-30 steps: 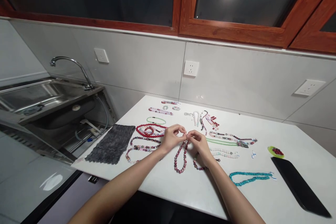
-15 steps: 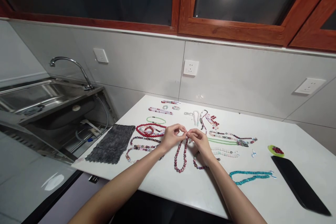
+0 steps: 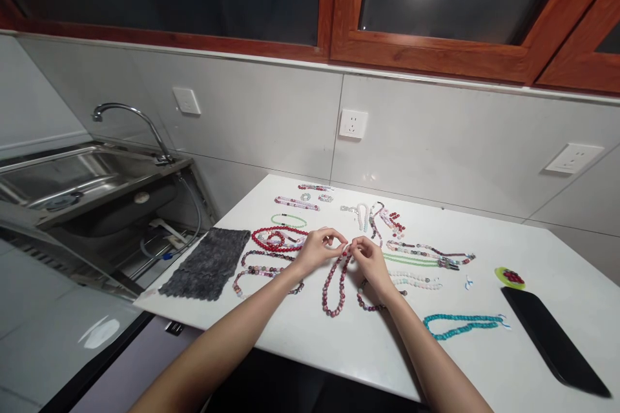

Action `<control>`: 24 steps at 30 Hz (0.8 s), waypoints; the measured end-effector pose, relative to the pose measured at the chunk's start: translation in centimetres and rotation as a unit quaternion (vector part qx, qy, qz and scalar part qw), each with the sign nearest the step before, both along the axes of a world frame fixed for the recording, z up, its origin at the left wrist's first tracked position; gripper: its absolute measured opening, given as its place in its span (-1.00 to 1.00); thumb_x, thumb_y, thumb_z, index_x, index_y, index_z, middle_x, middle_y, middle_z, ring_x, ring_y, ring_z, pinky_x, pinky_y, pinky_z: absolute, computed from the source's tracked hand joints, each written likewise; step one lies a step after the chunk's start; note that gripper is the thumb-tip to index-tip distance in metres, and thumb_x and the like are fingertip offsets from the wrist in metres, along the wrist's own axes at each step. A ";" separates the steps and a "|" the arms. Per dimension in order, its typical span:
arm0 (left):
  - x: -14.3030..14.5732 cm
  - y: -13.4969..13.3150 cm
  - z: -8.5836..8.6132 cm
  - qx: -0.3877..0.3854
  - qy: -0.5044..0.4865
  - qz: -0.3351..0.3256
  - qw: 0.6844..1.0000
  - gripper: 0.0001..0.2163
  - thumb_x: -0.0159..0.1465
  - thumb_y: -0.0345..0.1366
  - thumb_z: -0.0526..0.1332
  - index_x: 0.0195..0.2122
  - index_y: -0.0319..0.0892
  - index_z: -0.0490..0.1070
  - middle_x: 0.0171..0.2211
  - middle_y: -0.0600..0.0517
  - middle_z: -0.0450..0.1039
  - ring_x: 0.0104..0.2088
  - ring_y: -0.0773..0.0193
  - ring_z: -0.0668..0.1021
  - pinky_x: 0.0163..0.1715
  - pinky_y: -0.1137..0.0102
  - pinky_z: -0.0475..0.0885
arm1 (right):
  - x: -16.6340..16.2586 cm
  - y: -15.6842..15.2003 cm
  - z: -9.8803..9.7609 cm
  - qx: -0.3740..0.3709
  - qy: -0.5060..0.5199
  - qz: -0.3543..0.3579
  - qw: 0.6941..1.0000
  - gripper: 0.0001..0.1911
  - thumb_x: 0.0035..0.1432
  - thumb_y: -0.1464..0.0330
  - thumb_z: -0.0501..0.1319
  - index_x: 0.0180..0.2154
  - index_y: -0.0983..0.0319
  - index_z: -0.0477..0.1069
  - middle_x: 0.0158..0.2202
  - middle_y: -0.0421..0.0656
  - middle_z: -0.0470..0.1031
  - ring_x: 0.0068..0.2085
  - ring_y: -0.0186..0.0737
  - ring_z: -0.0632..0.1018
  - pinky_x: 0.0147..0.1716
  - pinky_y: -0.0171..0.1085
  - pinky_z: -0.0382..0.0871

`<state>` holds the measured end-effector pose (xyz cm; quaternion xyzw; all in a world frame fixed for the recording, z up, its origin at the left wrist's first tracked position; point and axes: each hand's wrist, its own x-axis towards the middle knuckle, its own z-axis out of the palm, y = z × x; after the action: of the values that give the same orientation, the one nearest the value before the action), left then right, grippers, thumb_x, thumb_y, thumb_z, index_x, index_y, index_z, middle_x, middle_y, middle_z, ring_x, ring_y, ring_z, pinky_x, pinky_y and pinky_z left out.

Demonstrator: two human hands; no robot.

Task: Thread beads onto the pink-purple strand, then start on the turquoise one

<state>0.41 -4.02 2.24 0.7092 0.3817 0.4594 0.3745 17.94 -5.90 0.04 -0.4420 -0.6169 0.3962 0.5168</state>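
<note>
My left hand (image 3: 317, 250) and my right hand (image 3: 371, 262) meet over the middle of the white table (image 3: 339, 348). Both pinch the top ends of a dark red and pink bead strand (image 3: 332, 287). Its loop hangs down from my fingers and rests on the table toward me. Under my right wrist lies a small purple bead bracelet (image 3: 367, 304). Left of my left hand sit a red bead necklace (image 3: 277, 240) and multicoloured strands (image 3: 261, 269).
A grey felt cloth (image 3: 206, 263) lies at the table's left edge, next to a steel sink (image 3: 72, 174) with a tap. On the right lie a turquoise strand (image 3: 460, 326), a black phone (image 3: 552, 348) and a green dish of red beads (image 3: 509, 277). More strands (image 3: 416, 257) spread behind my hands.
My hands have stayed together on the strand's ends, with only small finger movements. The view has shifted slightly.
</note>
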 end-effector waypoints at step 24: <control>-0.5 0.7 -1.3 -0.022 0.046 -0.058 0.997 -0.88 0.00 -0.47 0.20 -0.42 -0.19 0.30 -0.36 0.07 0.43 -0.33 0.33 0.45 -0.28 0.44 0.31 | 0.1 -0.6 0.6 0.013 -0.078 -0.020 0.997 -0.96 -0.01 0.42 0.14 -0.48 0.21 0.33 -0.44 -0.19 0.44 -0.36 -0.23 0.44 -0.27 -0.27 0.28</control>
<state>-0.06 -3.31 0.96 0.7421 0.3666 0.3956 0.3980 18.07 -6.48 0.67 -0.4775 -0.6514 0.3419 0.4804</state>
